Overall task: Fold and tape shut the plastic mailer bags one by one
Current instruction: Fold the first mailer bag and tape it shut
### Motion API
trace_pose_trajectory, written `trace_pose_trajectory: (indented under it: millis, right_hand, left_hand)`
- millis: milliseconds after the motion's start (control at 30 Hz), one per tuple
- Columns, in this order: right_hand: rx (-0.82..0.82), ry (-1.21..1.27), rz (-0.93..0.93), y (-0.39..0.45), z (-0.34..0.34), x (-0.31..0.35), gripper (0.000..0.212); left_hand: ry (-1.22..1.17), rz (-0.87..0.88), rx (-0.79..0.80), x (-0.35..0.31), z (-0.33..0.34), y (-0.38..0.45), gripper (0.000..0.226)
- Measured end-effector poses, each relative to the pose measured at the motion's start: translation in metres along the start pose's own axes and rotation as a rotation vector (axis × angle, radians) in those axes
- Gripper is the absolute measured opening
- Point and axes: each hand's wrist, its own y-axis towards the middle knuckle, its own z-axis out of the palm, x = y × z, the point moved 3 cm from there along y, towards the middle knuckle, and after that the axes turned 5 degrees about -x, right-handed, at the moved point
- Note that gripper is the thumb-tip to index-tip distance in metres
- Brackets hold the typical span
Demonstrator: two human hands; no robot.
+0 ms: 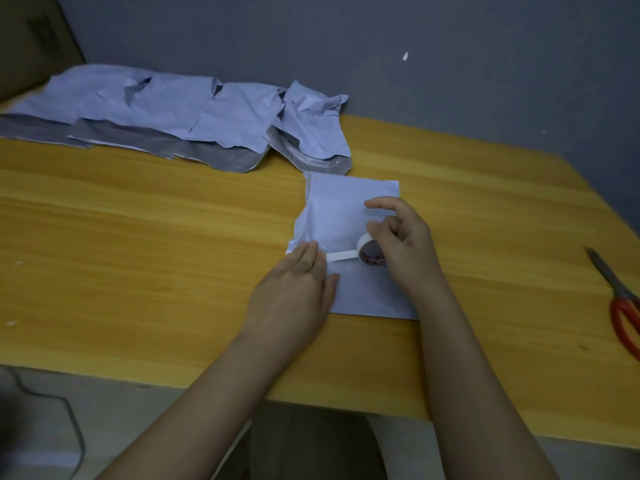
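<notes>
Folded mailer bag [346, 220] flat on the wooden table [138, 254], near the middle, long axis running away from the person, far end pointing at the wall and leaning slightly right. Strip of white tape [341, 257] stretched crosswise over the bag, roughly at right angles to that axis, from the bag's left edge to the tape roll [370, 252].

Left hand [294, 292] palm down, fingers straight and pressed together, pinning the left end of the strip against the bag. Right hand [401, 240] curled round the roll, thumb and fingers gripping it (index finger lifted and extended over the bag), roll standing on edge on the bag's right half.

Heap of unfolded mailer bags [166, 116] along the far left of the table, crumpled, grey inner faces showing at the near edges, nearest one just beside the folded bag's far end. Red-handled scissors [620, 299] at the right edge, well apart from the bag, blades pointing away from the person.
</notes>
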Motion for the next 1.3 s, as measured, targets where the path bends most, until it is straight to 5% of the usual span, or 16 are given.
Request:
trace_pose_trajectory:
  millis: [367, 567, 1300]
  right_hand:
    - [-0.014, 0.272, 0.078, 0.0034, 0.0028, 0.0070, 0.027]
    - [-0.006, 0.212, 0.048, 0.0020, 0.0041, 0.0057, 0.043]
    - [0.101, 0.047, 0.034, -0.0028, 0.0095, 0.0006, 0.045]
  left_hand:
    - [-0.029, -0.002, 0.010, 0.0007, 0.0005, -0.0005, 0.043]
    - [-0.031, -0.023, 0.012, 0.0006, 0.0009, 0.0005, 0.043]
    - [-0.028, -0.023, -0.012, 0.0008, -0.0025, -0.0017, 0.047]
